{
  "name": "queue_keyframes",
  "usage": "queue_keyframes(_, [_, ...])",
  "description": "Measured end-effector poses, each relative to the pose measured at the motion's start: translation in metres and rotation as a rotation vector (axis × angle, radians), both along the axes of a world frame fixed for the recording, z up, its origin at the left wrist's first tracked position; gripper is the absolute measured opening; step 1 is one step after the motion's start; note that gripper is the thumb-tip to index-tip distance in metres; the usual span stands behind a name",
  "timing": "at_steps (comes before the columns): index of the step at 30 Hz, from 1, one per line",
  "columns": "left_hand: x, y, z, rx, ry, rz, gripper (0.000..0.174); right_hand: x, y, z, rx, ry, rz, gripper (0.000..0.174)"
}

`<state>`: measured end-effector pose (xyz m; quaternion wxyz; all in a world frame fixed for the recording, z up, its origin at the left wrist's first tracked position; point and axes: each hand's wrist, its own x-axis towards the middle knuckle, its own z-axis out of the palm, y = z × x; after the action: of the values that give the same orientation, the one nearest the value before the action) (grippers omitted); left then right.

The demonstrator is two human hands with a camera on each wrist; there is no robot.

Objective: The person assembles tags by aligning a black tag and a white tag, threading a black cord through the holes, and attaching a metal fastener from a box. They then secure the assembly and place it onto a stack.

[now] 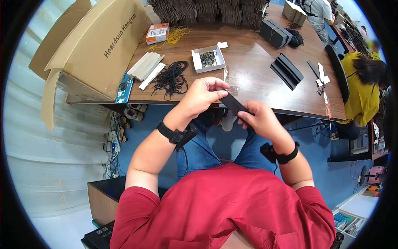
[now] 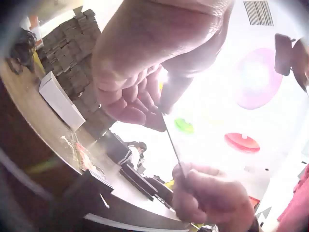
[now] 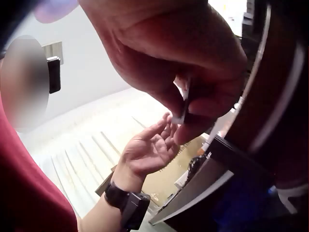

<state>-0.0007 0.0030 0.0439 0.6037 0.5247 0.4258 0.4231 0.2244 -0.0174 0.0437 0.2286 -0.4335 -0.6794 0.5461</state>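
A thin, flat black strip (image 1: 233,103) spans the gap between my two hands, held over my lap by the table's front edge. My left hand (image 1: 202,96) pinches its upper end between thumb and fingers. At the lower end, my right hand (image 1: 262,119) grips it with the thumb on top. Seen edge-on in the left wrist view, the strip (image 2: 173,145) is only a narrow line. Nearest on the table (image 1: 244,89) is a white open box (image 1: 197,62) of small dark pieces. Black grooved pieces (image 1: 287,71) lie farther right.
A tangle of black cords (image 1: 171,79) and pale strips (image 1: 146,66) lie left, beside a large cardboard box (image 1: 99,50). Yellow rubber bands (image 1: 178,34) are behind them. Stacked dark pieces (image 1: 207,11) line the back. A person in yellow (image 1: 360,91) sits at the right.
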Motion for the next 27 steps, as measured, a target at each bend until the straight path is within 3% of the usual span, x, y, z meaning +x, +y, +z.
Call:
queue_keyframes(2, [0.002,-0.017,0.006,0.007,-0.085,0.12,0.021,0.0,-0.015,-0.022,-0.188,0.159,-0.09,0.01])
queue_keyframes(5, [-0.009,-0.028,-0.045,0.089,-0.042,0.255,0.019,0.009,-0.023,-0.064,-0.331,0.373,-0.186,0.013])
queue_keyframes(9, [0.0,-0.062,-0.087,0.315,0.595,0.354,0.022,0.011,-0.039,-0.089,-0.342,0.543,-0.256,0.018])
queue_keyframes(11, [0.011,-0.068,-0.102,0.366,0.611,0.409,0.029,0.009,-0.047,-0.101,-0.356,0.565,-0.257,0.018])
queue_keyframes(13, [0.016,-0.06,-0.123,0.333,0.581,0.509,0.032,0.007,-0.051,-0.1,-0.387,0.505,-0.227,0.017])
queue_keyframes(15, [0.018,-0.05,-0.138,0.175,0.282,0.341,0.032,0.002,-0.052,-0.099,-0.393,0.502,-0.232,0.015])
queue_keyframes(17, [0.024,-0.039,-0.158,0.146,0.201,0.315,0.025,-0.002,-0.049,-0.099,-0.403,0.52,-0.27,0.012])
queue_keyframes(23, [0.025,-0.049,-0.128,-0.251,-0.123,0.167,0.013,0.006,-0.048,-0.102,-0.44,0.585,-0.377,0.013])
queue_keyframes(27, [0.019,-0.055,-0.118,-0.337,-0.125,0.14,0.014,0.012,-0.048,-0.108,-0.435,0.531,-0.377,0.012])
